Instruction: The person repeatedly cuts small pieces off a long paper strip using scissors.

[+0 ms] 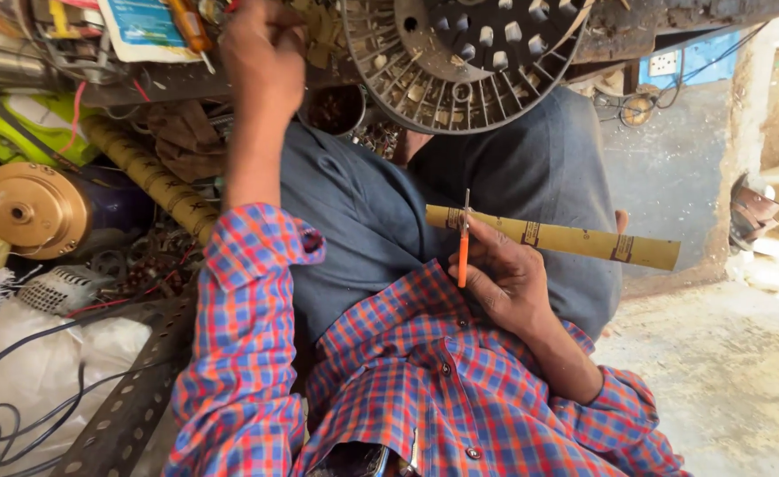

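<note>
**Sam:** So, where is there room to move?

**Mia:** The most open room is on the right, on the pale dusty floor [734,380]. Past it stands a grey wall [672,168]. On the left it is tight. A bench [169,84] edge runs along the top, full of tools, and junk lies packed below it: a white bag [45,362], a metal strip with holes [124,415], a gold round motor [32,208] and a second paper roll [147,172].

**Sam:** What is right in front?

**Mia:** A big round grey part with slots [469,62] hangs over the lap, up at the top edge. Its rim comes down near the knees in blue-grey trousers [363,212].

**Sam:** What are the hands doing?

**Mia:** The left hand [261,53] reaches up to the bench edge. It looks curled, but I cannot tell what it holds. The right hand [500,274] sits over the lap, closed around a paper tube [566,238] and a small orange tool [464,247].

**Sam:** What does the tube look like?

**Mia:** It is long, thin and yellow-brown, with dark marks. It lies almost flat and sticks out to the right, past the knee, into the open room. The orange tool stands upright across it, touching the tube near its left end.
</note>
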